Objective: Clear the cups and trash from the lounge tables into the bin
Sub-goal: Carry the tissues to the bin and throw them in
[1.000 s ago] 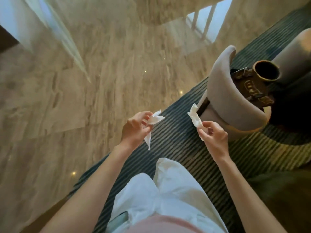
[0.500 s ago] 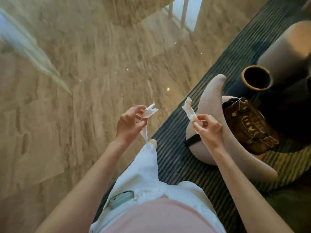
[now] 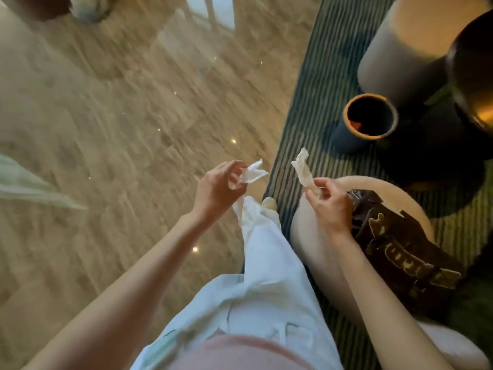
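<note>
1. Since the earlier frames, the view has swung right and closer: the dark round bin with a gold rim (image 3: 369, 118) now sits up and right of both hands, and more of its inside shows.
2. Nearest to the camera: white trousers (image 3: 266, 276) and a pale shoe (image 3: 269, 202) stepping at the carpet edge, below and left of the bin.
3. Left hand (image 3: 217, 188) pinches a crumpled white tissue (image 3: 252, 173), held over the floor, left of the bin and well apart from it.
4. Right hand (image 3: 329, 201) pinches a twisted white paper scrap (image 3: 301, 168), just below the bin and nearer to it than the tissue.
5. Judgement: walking the trash to the bin; neither piece is over the opening yet, so the drop is not done. Light paper could drift off the rim.
6. Below the bin: a rounded beige chair (image 3: 309, 236) holding a dark brown bag with gold trim (image 3: 400, 249).
7. Something reddish lies inside the bin; I cannot tell what.
8. The bin stands on a green striped carpet (image 3: 320, 76); polished beige stone floor (image 3: 120, 116) to its left, a grey cylindrical seat (image 3: 400, 54) and a dark round table (image 3: 472, 76) to its upper right.
</note>
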`<state>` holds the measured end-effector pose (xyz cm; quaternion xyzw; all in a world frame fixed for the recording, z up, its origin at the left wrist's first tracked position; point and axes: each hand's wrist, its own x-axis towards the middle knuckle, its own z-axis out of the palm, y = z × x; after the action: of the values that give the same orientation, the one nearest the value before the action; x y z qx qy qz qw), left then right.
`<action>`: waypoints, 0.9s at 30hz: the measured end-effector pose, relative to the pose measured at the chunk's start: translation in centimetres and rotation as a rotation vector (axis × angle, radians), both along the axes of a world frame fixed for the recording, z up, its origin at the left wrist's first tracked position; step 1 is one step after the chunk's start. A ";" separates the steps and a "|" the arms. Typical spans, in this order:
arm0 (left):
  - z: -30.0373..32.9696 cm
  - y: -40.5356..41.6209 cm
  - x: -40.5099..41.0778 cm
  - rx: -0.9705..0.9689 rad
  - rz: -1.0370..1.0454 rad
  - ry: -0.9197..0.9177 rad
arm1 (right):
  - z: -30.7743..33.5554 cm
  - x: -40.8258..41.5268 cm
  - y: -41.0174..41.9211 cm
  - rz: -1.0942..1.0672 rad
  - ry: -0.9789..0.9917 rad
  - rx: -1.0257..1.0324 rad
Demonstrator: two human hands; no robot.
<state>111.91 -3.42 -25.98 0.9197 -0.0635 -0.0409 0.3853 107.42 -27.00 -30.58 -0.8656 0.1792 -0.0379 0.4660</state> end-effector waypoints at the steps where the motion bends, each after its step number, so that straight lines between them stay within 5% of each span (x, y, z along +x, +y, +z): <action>1: -0.1 -1.1 2.7 0.014 -0.026 0.004 | -0.5 2.0 -0.7 -0.026 0.005 0.007; 16: -1.1 -15.1 36.4 0.033 -0.417 0.044 | -1.6 25.6 -9.8 -0.349 0.049 -0.066; 27: -5.8 -28.2 57.2 0.103 -0.936 0.002 | -5.6 39.5 -14.4 -0.778 0.182 -0.045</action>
<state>169.10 -31.66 -31.76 0.8101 -0.4689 -0.2142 0.2792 146.91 -41.43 -36.22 -0.7428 0.5335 -0.1386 0.3800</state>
